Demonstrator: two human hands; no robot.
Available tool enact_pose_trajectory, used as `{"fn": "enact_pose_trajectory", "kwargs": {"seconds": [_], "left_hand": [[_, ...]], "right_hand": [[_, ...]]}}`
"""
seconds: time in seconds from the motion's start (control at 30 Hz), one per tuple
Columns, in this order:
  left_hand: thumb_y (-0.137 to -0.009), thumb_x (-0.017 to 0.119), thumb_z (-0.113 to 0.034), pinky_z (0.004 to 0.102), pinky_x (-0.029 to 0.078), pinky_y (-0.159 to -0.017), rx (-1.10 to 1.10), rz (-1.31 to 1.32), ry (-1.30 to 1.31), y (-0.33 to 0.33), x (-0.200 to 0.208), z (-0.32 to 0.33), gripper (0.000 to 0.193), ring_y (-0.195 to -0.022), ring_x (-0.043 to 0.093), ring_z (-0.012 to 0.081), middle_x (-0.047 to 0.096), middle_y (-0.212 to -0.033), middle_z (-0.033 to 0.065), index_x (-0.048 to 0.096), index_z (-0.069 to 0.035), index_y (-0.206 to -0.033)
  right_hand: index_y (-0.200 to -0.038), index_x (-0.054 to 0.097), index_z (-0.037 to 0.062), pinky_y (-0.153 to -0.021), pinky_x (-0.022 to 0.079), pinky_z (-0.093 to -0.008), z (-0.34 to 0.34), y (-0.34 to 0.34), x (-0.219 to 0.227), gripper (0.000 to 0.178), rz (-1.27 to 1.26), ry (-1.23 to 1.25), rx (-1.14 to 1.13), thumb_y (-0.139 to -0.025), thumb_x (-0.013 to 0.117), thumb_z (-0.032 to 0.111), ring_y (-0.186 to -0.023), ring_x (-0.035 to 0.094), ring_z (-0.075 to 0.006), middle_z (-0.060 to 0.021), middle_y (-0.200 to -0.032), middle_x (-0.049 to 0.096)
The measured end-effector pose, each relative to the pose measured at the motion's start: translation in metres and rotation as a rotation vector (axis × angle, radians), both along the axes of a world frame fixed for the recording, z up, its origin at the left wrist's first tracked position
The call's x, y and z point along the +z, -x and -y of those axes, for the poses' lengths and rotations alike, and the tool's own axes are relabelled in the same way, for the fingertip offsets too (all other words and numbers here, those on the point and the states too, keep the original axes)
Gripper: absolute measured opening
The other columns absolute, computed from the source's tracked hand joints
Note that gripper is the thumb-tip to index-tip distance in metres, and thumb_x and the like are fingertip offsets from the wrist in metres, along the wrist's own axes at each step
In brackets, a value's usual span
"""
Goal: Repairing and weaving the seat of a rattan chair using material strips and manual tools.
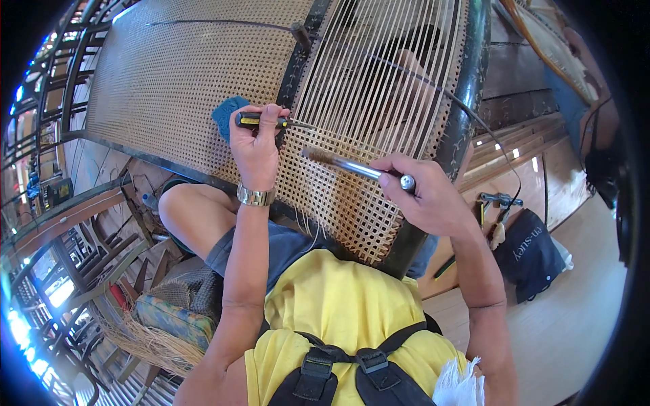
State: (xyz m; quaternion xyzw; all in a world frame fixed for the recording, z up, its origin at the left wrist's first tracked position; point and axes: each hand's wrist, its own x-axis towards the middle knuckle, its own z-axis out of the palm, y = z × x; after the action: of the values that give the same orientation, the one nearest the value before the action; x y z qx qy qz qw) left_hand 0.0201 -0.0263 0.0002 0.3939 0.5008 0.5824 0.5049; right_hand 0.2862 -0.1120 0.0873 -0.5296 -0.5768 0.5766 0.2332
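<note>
My left hand (259,155) is closed round a screwdriver (248,120) with a black and yellow handle. Its thin shaft points right, over the edge where the woven cane meets the loose strands. In my right hand (433,196) is a shiny metal rod (362,168) with a brown, rusty-looking end, held just above the weave and pointing toward the screwdriver. Beneath both hands lies a dark wooden frame (467,108). Its near part carries open cane weave (345,216), and parallel cane strands (369,81) stretch beyond. A blue cloth (223,120) rests beside my left hand.
Finished cane webbing (183,81) fills the frame's left section. A long thin dark strip (467,105) crosses the frame near a short peg (300,37). On the right lie a hammer (501,199) and a dark bag (531,250). Loose fibres (152,342) lie at lower left.
</note>
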Motion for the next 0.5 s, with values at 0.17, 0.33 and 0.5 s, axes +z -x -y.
{"fn": "enact_pose_trajectory", "kwargs": {"seconds": [0.17, 0.33, 0.5], "left_hand": [[-0.096, 0.072, -0.014, 0.0257, 0.054, -0.076, -0.047, -0.101, 0.083, -0.001, -0.006, -0.001, 0.023, -0.086, 0.070, 0.0152, 0.069, -0.094, 0.0075, 0.052, -0.006, -0.104], [-0.096, 0.072, -0.017, 0.0239, 0.054, -0.073, -0.041, -0.129, 0.098, -0.007, -0.007, -0.001, 0.023, -0.086, 0.071, 0.0155, 0.070, -0.093, 0.0075, 0.052, -0.007, -0.104], [-0.097, 0.071, -0.018, 0.0260, 0.056, -0.075, 0.030, -0.065, 0.095, 0.008, -0.003, -0.004, 0.023, -0.087, 0.072, 0.0181, 0.070, -0.094, 0.0084, 0.051, -0.008, -0.104]], "right_hand": [[-0.115, 0.064, -0.0020, -0.062, 0.047, -0.0278, -0.002, 0.001, -0.001, 0.020, 0.037, -0.046, -0.014, -0.099, 0.059, 0.009, -0.066, 0.055, -0.0101, -0.0046, -0.074, 0.060], [-0.117, 0.064, -0.0015, -0.062, 0.047, -0.0285, -0.002, 0.006, 0.000, 0.021, 0.056, -0.016, -0.046, -0.099, 0.059, 0.009, -0.066, 0.055, -0.0104, -0.0061, -0.075, 0.061], [-0.118, 0.064, -0.0022, -0.062, 0.048, -0.0270, 0.001, 0.003, 0.001, 0.023, 0.041, 0.001, -0.026, -0.099, 0.059, 0.009, -0.067, 0.057, -0.0088, -0.0053, -0.077, 0.063]]}}
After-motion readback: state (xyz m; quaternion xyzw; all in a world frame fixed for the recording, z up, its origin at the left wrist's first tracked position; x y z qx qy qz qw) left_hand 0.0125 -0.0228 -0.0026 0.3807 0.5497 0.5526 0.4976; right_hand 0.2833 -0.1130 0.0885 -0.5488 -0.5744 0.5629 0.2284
